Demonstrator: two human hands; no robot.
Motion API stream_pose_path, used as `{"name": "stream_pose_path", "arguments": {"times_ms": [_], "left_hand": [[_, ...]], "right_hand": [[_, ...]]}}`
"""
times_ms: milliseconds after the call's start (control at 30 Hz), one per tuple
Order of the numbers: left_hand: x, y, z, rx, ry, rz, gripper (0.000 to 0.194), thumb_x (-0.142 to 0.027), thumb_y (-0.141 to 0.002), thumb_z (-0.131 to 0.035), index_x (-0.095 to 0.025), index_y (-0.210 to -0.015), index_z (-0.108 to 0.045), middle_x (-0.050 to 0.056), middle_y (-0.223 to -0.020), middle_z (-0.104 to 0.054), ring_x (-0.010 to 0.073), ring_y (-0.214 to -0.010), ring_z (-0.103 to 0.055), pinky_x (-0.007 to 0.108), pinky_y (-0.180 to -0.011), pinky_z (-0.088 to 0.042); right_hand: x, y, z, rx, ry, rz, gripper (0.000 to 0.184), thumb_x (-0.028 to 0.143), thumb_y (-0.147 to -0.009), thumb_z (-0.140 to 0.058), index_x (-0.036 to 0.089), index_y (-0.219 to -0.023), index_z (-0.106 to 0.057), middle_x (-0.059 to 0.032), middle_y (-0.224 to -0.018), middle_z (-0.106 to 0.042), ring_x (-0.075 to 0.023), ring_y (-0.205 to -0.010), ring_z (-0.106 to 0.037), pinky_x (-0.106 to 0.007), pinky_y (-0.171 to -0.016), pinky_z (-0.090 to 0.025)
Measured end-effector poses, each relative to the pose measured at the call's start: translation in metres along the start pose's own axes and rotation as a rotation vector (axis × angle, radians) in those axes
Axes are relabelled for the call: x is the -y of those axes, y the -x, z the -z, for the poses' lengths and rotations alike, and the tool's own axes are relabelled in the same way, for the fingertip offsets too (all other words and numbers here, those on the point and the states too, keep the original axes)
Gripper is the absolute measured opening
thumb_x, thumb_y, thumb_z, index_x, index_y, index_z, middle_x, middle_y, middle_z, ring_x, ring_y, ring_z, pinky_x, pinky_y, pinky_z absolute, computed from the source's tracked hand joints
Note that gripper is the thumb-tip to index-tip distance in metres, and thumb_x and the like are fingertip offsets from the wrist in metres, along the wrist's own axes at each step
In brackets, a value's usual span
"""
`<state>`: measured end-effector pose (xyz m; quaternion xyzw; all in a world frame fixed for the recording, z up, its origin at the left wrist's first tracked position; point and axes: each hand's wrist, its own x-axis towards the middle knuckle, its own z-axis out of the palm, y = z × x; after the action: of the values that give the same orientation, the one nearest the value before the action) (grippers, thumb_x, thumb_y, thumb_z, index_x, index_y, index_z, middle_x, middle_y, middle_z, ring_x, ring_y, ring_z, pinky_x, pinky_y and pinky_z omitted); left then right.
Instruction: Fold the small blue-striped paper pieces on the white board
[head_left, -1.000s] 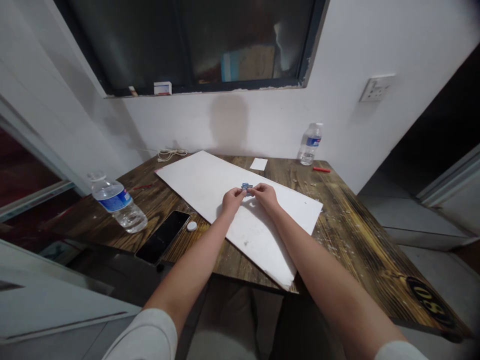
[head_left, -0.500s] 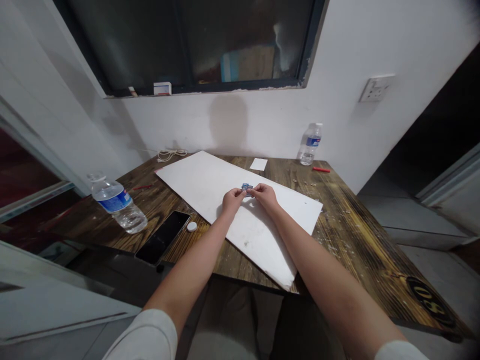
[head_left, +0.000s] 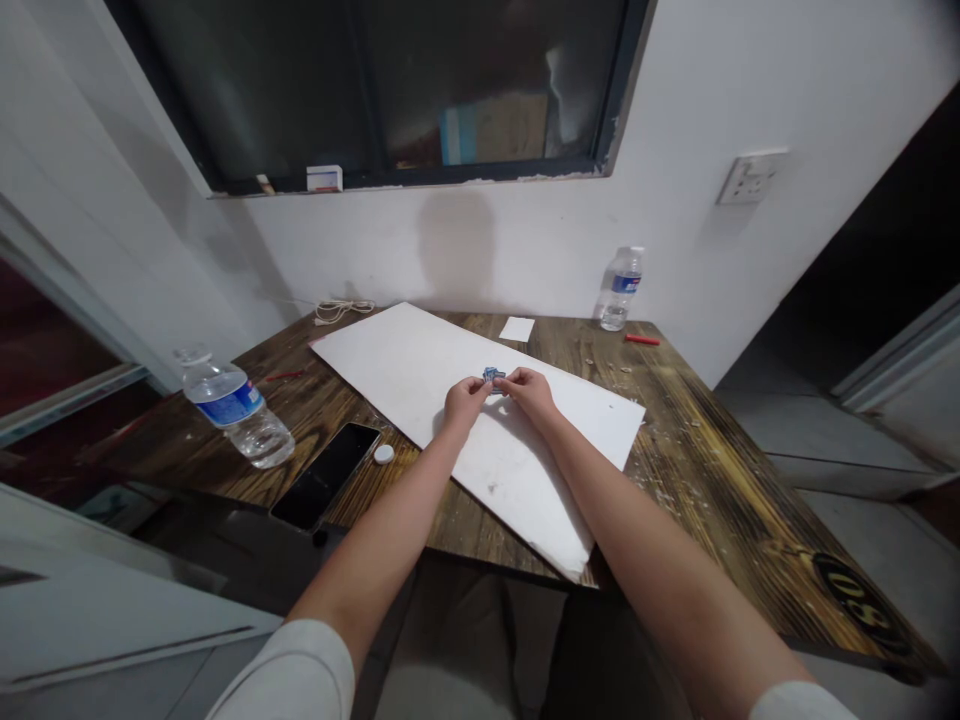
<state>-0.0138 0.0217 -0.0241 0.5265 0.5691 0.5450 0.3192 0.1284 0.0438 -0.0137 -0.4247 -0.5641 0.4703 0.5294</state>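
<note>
Over the white board (head_left: 382, 350), my left hand (head_left: 465, 402) and my right hand (head_left: 531, 390) come close together. Between their fingertips is a small blue and dark piece (head_left: 493, 374) with some whitish marks. Both hands pinch it, the left from its left side and the right from its right side. Fingers cover part of it, and it is too small for me to make out its kind. The board lies at a slant across the dark wooden table (head_left: 682, 470).
Left of the board are a water bottle (head_left: 236, 408), a phone (head_left: 326, 476) and a white bottle cap (head_left: 384, 454). Behind lie a coiled cable (head_left: 343, 309) and a white paper (head_left: 517, 329). A second bottle (head_left: 622, 290) and a red stick-like thing (head_left: 642, 340) are at the back right.
</note>
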Motion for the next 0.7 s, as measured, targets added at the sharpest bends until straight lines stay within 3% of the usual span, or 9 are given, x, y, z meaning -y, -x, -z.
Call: {"name": "stream_pose_path", "arguments": {"times_ms": [700], "left_hand": [[0.0038,-0.0021,-0.0001,0.003,-0.007,-0.005,0.031,-0.049,-0.069,-0.067,-0.018,-0.071,-0.066,0.001,-0.064,-0.064,0.0153,-0.065,-0.058,0.025,-0.059,-0.042]], "right_hand": [[-0.0022,-0.0019,0.001,0.01,0.031,0.018,0.042,0.054,-0.054,-0.079,0.02,-0.057,-0.055,0.0016,-0.051,-0.057,-0.0105,-0.048,-0.043,-0.026,-0.05,-0.031]]}}
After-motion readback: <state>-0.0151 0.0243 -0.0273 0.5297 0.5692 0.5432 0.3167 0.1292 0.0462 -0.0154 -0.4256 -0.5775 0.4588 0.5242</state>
